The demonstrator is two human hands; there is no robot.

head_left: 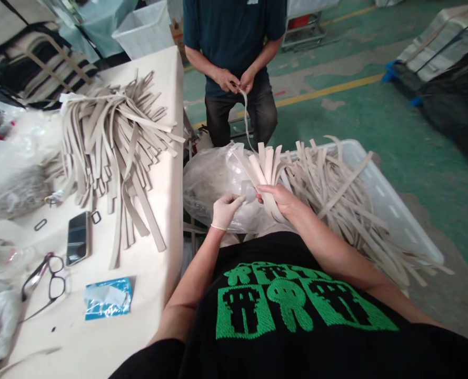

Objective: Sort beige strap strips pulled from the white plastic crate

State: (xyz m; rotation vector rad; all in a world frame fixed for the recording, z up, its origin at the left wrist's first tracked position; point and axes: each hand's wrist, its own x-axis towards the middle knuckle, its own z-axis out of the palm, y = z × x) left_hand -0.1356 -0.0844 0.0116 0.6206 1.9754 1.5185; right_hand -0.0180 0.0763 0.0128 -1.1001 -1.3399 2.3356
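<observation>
My right hand is closed around a bundle of flat beige webbing straps, whose ends fan upward above my fingers. My left hand, in a pale glove, pinches a small translucent piece of plastic by its edge, right beside the bundle. Whether that piece is tape or film I cannot tell. Beneath my hands lies a clear plastic bag. At my right, many more loose straps are heaped in a white plastic bin.
On the white table at left lie a large strap pile, a phone, eyeglasses, a blue packet and small black rings. Opposite me sits a person handling a strap. Another bin stands behind the table.
</observation>
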